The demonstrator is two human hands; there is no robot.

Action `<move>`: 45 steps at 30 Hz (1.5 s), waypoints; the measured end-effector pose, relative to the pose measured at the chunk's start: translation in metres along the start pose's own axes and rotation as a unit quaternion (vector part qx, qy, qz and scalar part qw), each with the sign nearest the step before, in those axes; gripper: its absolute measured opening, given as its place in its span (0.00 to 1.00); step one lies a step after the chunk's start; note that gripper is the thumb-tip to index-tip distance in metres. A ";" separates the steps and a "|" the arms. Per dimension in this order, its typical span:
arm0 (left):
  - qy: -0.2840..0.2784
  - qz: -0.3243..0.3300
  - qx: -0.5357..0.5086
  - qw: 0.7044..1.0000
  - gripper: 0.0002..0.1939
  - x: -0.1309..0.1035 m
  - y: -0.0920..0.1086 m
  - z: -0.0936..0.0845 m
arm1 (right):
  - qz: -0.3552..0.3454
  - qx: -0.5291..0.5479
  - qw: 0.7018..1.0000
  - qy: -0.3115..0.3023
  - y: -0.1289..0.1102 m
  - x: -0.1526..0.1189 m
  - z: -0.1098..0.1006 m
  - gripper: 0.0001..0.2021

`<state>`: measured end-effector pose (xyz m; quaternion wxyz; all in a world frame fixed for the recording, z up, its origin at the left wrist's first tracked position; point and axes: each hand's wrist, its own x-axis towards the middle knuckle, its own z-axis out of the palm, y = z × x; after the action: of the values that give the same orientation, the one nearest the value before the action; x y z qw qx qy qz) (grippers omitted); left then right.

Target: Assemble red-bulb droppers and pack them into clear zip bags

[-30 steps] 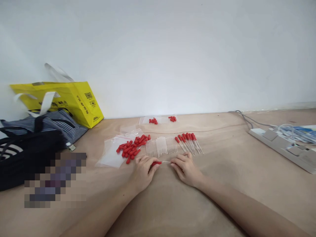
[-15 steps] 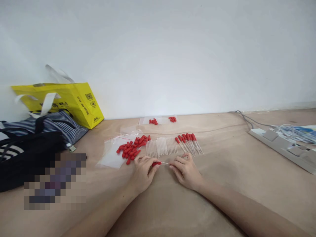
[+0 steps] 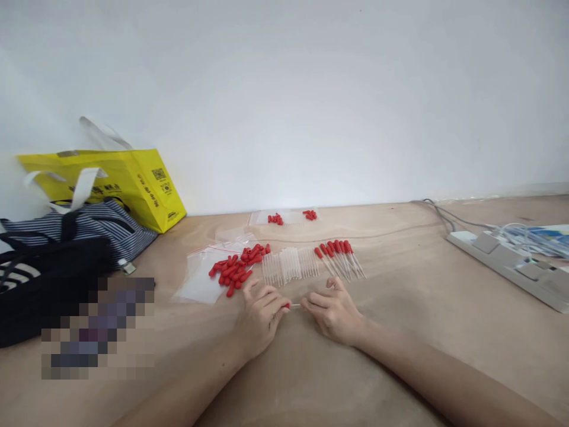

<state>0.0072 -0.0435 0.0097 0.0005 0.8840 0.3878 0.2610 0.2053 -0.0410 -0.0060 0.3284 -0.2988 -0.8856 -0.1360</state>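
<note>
My left hand (image 3: 258, 311) pinches a red rubber bulb (image 3: 287, 306), mostly hidden by the fingers. My right hand (image 3: 333, 311) grips a thin glass dropper tube (image 3: 296, 306), whose short bare stretch shows between the hands and meets the bulb. How far the tube goes into the bulb cannot be seen. Beyond my left hand lies a pile of loose red bulbs (image 3: 231, 270) beside a clear zip bag (image 3: 195, 281). A row of bare glass tubes (image 3: 290, 264) lies past both hands. To its right are several droppers (image 3: 342, 258) with red bulbs on them.
Farther back, another clear bag (image 3: 291, 217) carries small red bulbs and tubes. At left stand a yellow bag (image 3: 164, 198), a striped bag (image 3: 128, 228) and a black bag (image 3: 80, 270). A white power strip (image 3: 502, 267) with cables lies on the wooden table (image 3: 400, 284) at right.
Both hands have come slightly nearer the body. My left fingers now cover more of the red bulb, and less of the tube shows between the hands.
</note>
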 end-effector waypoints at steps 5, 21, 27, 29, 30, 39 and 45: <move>0.009 -0.001 -0.008 1.000 0.09 0.000 0.005 0.000 | 0.001 0.008 1.000 0.019 -0.003 0.002 0.001 0.13; 0.028 0.009 0.034 0.999 0.08 0.002 -0.015 -0.005 | 0.063 -0.011 0.997 0.049 0.001 0.007 0.005 0.07; 0.038 0.023 0.042 0.998 0.06 0.000 -0.008 -0.004 | 0.054 0.023 0.996 0.072 -0.001 0.002 0.007 0.09; 0.045 0.023 0.037 0.998 0.06 0.001 -0.003 -0.003 | 0.052 0.038 0.995 0.078 -0.003 0.001 0.007 0.09; 0.050 0.023 0.034 0.998 0.06 0.001 -0.001 -0.002 | 0.055 0.044 0.994 0.080 -0.003 0.001 0.008 0.09; 0.087 0.005 0.053 0.995 0.07 0.006 -0.003 -0.005 | 0.088 0.032 0.995 0.018 -0.001 0.008 0.004 0.07; 0.040 -0.048 0.096 0.993 0.16 0.003 -0.022 -0.008 | 0.152 -0.041 0.987 -0.026 0.012 0.006 0.003 0.09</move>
<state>-0.0095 -0.0273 0.0134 -0.0869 0.8494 0.4526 0.2572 0.2078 -0.0281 -0.0036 0.3095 -0.4463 -0.8321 -0.1124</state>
